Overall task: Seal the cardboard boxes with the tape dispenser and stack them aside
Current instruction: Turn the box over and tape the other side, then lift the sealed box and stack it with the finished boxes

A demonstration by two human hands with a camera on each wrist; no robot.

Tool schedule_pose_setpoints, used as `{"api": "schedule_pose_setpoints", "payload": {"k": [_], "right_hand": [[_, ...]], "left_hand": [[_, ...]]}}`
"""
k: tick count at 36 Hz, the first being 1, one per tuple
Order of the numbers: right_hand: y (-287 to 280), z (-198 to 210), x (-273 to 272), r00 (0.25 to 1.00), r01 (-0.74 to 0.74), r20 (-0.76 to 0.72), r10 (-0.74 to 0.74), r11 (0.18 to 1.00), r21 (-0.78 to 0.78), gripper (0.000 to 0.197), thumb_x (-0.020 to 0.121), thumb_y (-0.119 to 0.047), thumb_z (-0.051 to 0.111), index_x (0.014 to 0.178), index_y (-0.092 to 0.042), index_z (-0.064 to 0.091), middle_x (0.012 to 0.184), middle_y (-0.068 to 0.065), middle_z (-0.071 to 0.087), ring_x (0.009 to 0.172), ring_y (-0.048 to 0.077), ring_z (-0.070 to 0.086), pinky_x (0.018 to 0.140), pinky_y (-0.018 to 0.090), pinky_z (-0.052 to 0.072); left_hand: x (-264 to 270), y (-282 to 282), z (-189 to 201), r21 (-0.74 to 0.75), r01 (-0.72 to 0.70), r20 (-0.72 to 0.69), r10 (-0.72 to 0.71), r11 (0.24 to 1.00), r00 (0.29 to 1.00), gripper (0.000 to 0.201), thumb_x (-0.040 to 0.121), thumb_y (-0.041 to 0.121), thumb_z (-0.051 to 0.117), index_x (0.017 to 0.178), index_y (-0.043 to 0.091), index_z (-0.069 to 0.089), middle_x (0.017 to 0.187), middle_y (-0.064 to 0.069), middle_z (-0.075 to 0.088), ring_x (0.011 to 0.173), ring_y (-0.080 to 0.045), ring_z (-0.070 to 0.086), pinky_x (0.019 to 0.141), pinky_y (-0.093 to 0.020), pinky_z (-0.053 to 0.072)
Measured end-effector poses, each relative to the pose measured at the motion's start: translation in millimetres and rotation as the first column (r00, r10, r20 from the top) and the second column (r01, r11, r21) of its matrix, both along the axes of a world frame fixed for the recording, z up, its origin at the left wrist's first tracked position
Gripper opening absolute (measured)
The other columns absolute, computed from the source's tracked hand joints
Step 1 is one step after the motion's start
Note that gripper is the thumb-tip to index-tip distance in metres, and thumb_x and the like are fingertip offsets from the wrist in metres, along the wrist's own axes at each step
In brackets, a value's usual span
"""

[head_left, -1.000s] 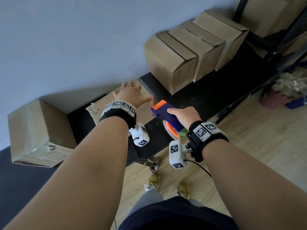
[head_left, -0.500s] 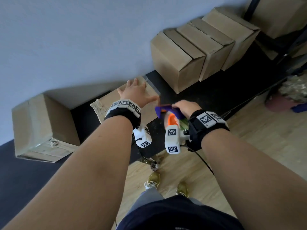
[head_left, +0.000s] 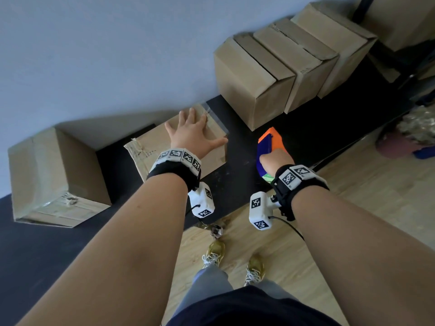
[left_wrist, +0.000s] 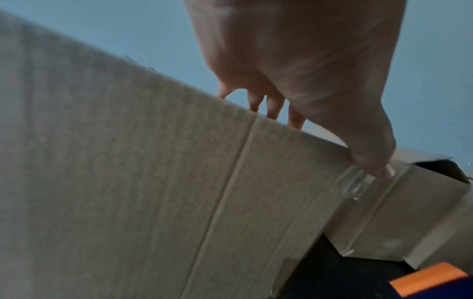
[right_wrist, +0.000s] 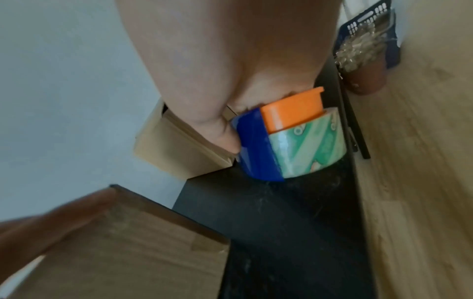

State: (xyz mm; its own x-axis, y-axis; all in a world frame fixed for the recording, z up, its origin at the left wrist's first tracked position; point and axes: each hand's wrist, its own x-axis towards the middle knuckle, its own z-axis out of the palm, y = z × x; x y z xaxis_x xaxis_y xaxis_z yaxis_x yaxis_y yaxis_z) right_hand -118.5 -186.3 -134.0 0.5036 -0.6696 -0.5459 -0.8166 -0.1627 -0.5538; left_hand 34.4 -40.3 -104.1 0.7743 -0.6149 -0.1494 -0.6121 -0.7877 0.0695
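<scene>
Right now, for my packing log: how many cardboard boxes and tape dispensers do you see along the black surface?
Cardboard boxes: 5, one under the left hand
Tape dispenser: 1, in the right hand
Total: 6

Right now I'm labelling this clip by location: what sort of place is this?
Probably a small indoor packing or storage corner, not a warehouse. Cardboard boxes line a black table against a plain wall, the right hand grips a tape dispenser, and the wood-look floor suggests a room or office.
</scene>
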Motion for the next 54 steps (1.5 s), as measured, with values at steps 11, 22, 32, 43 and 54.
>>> {"api": "schedule_pose_setpoints", "payload": {"k": [11,22,32,43,54], "right_hand": [[0,-24,11,0.958,-0.247,-0.166,0.234,0.967,-0.057,0.046,0.092,-0.014,0.056,0.137,-0.005,0.049,0.131,0.019,0.056,0.120,0.035,0.054,0.090,0.038,0.043],[-9,-4,18,0.980,-0.137,-0.169,0.108,0.976,-0.169,0.022,0.096,-0.013,0.048,0.108,0.000,0.061,0.108,0.017,0.064,0.095,0.033,0.060,0.073,0.034,0.039],[-17,28,20,0.986,-0.080,0.131,0.105,0.980,-0.184,0.026,0.096,-0.013,0.045,0.103,-0.005,0.069,0.107,0.010,0.068,0.102,0.028,0.062,0.078,0.027,0.042],[12,36,29,0.897,-0.168,0.401,0.187,0.982,-0.084,0.036,0.096,-0.009,0.045,0.126,-0.013,0.064,0.129,0.007,0.063,0.118,0.024,0.057,0.103,0.035,0.044],[26,20,25,0.896,-0.149,0.402,0.190,0.980,-0.133,0.044,0.084,-0.006,0.041,0.098,-0.036,0.069,0.106,0.002,0.071,0.099,0.026,0.065,0.090,0.040,0.054]], "left_hand": [[-5,-4,-5,-0.028,-0.021,0.074,0.023,0.999,0.997,0.096,0.073,0.081,0.039,0.150,0.025,0.028,0.160,-0.004,0.013,0.148,-0.022,0.003,0.113,-0.062,0.004],[-10,0,8,-0.023,0.095,0.033,-0.094,0.995,0.995,0.091,0.074,0.072,0.053,0.149,0.025,0.029,0.157,-0.004,0.020,0.145,-0.022,0.014,0.117,-0.052,0.009],[-32,6,15,-0.009,0.202,0.026,-0.201,0.979,0.979,0.076,0.073,0.051,0.061,0.143,0.044,0.034,0.145,0.002,0.031,0.139,-0.021,0.022,0.114,-0.042,0.019],[-49,45,12,0.060,0.249,0.115,-0.255,0.967,0.960,0.090,0.080,0.002,0.055,0.149,0.045,0.016,0.150,0.001,0.023,0.135,-0.023,0.025,0.108,-0.039,0.033],[-67,72,-11,-0.452,-0.285,-0.109,0.265,0.845,0.958,0.035,0.088,0.007,0.045,0.120,0.018,0.056,0.109,-0.005,0.062,0.096,-0.027,0.058,0.077,-0.032,0.042]]}}
